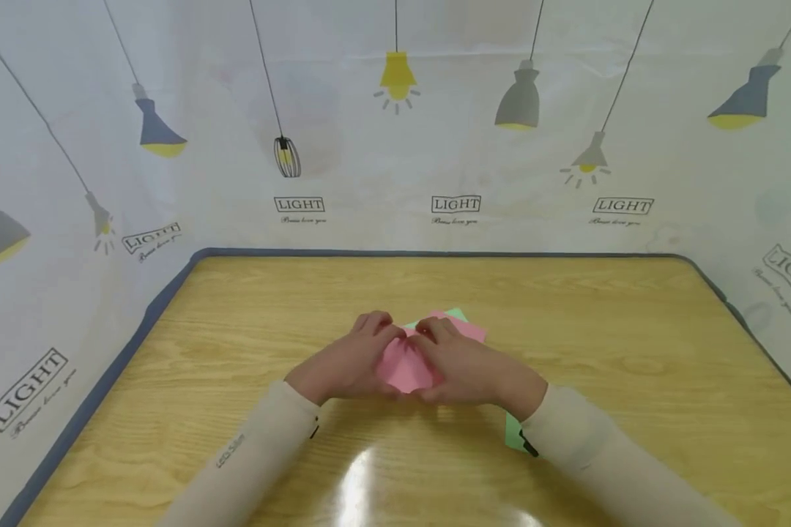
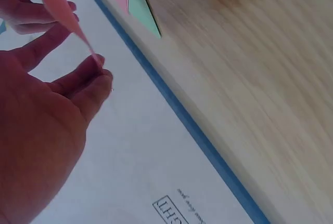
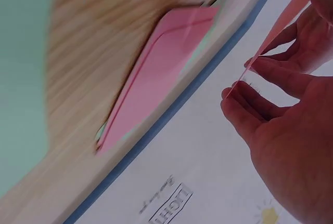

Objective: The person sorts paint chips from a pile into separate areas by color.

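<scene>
A pink sheet of paper is held up between both hands, its middle bent, over the wooden table. My left hand pinches one edge between thumb and fingers; the left wrist view shows the thin paper between the fingertips. On the other side, my right hand pinches the sheet the same way, thumb below and fingers above. Behind the hands lie more sheets, a pink one over a green one, partly hidden by the right hand in the head view.
Another green sheet lies by the right sleeve, partly covered by it. The wooden table has a dark blue edge, with a white, lamp-printed sheet standing around its back and sides.
</scene>
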Demonstrator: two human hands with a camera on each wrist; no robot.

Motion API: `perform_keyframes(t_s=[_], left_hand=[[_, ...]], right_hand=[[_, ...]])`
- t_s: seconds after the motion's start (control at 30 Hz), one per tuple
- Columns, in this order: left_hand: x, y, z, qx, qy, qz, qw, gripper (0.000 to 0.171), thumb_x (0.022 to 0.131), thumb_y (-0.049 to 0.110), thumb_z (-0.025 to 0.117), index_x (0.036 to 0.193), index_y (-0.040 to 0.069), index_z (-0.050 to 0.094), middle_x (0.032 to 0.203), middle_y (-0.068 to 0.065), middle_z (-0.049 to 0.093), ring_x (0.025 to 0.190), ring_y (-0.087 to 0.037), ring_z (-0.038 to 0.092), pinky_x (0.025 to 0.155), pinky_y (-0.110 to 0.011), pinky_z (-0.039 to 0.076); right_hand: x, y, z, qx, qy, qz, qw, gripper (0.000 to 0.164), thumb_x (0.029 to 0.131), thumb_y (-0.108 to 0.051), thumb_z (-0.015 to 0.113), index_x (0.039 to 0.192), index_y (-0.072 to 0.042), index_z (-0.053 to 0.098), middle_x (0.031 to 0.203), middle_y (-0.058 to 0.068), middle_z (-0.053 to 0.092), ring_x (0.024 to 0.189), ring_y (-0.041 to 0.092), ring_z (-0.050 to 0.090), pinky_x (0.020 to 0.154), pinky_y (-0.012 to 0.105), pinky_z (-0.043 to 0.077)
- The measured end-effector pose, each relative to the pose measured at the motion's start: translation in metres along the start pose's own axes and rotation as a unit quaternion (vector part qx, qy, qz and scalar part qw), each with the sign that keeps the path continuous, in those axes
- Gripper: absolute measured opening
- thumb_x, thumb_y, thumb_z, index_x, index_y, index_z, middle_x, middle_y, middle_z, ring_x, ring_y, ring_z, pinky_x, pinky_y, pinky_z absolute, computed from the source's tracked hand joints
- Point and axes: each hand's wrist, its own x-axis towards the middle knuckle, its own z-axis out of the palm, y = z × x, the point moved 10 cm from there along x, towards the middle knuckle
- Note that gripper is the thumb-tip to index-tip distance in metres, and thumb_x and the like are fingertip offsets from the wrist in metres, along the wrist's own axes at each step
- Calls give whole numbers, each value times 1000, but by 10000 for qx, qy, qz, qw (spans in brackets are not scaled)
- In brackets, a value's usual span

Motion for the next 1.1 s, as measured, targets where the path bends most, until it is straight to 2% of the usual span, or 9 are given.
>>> perform_keyframes(t_s=[0.13,0.3,0.5,0.6,0.77,0.93,1.1], left_hand=[[-23,-6,-4,72,166,-118,9998,79,74,46,84,137,12,50,141,-11,35,129,-24,33,95,-35,47],[-45,-16,-1,30,238,-281,9993,79,74,50,82,134,9,51,138,-14,37,127,-28,35,93,-38,47],[-70,-35,6,49,274,-643,9975,79,71,48,86,131,7,53,134,-15,40,123,-30,38,90,-40,48],[-80,-41,9,44,231,-719,9971,80,70,47,86,130,6,53,132,-16,41,122,-31,38,91,-41,48],[-91,-47,13,38,240,-764,9968,81,70,47,87,130,3,54,132,-18,42,122,-33,39,91,-43,48],[-95,-50,17,-8,243,-879,9958,83,69,46,87,131,2,53,132,-18,41,123,-33,38,92,-44,47],[-96,-50,20,8,202,-892,9958,83,70,47,86,131,1,53,132,-19,41,125,-35,37,95,-45,45]], right_hand=[[6,-19,7,-11,-70,-257,9996,72,88,-46,68,142,-2,46,144,20,37,131,32,38,98,38,46],[12,-35,21,-174,-360,-340,9986,71,91,-48,64,143,-2,45,149,20,34,138,33,31,103,38,41],[22,-60,43,-182,-469,-635,9967,70,95,-54,56,139,-1,49,145,20,40,134,31,37,102,36,42],[26,-69,55,-269,-584,-681,9956,61,97,-47,55,138,-3,49,145,16,40,135,27,37,99,34,44],[30,-79,66,-394,-773,-702,9938,53,97,-35,54,141,-4,49,149,15,37,138,25,34,101,32,42],[33,-87,68,-563,-819,-839,9915,54,98,-32,56,142,-2,47,149,18,37,138,26,34,108,32,34],[34,-91,68,-716,-750,-930,9903,53,96,-30,59,140,-2,49,146,19,40,136,27,36,109,31,32]])
